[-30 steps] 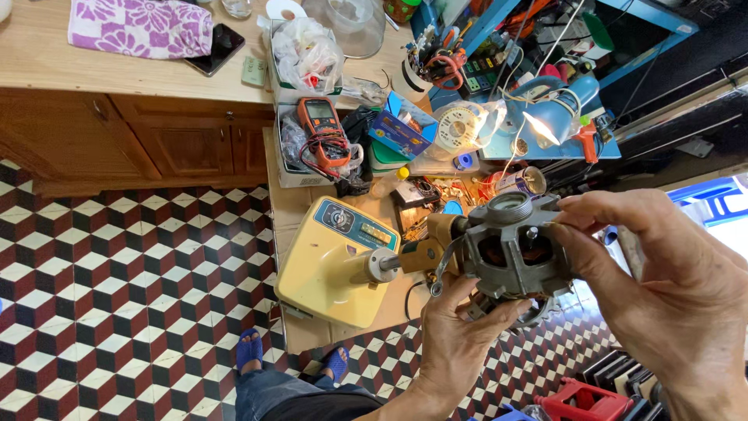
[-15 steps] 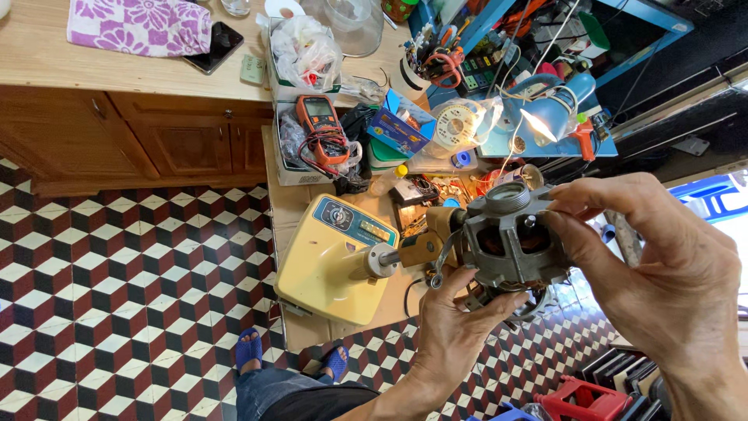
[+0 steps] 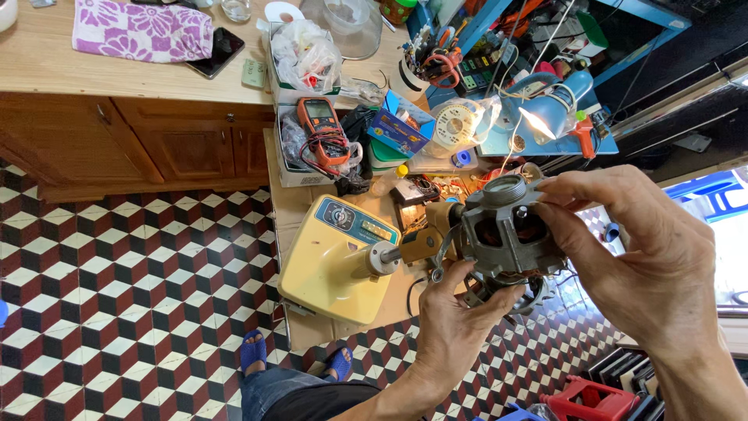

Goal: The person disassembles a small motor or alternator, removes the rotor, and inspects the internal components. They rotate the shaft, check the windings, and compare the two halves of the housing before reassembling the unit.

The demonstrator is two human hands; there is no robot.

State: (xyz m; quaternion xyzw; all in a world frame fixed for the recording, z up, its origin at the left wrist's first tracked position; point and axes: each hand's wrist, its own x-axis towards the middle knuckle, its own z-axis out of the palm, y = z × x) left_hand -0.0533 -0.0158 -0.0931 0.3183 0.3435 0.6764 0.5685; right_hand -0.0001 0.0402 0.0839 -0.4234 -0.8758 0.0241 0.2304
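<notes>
Right of centre in the frame, the left hand (image 3: 456, 323) cups the grey fan motor (image 3: 506, 234) from below; the right hand (image 3: 647, 257) pinches its top edge, above the yellow fan base (image 3: 335, 261) on the worktop (image 3: 300, 206).

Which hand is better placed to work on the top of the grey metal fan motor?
Right hand: its fingertips pinch the grey metal fan motor top, while left hand supports it underneath.

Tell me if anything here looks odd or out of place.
The grey fan motor is bare, with no cover or blades, held up by the left hand and right hand on its neck above the yellow base. Loose wires hang beneath it. The bench is heavily cluttered.
</notes>
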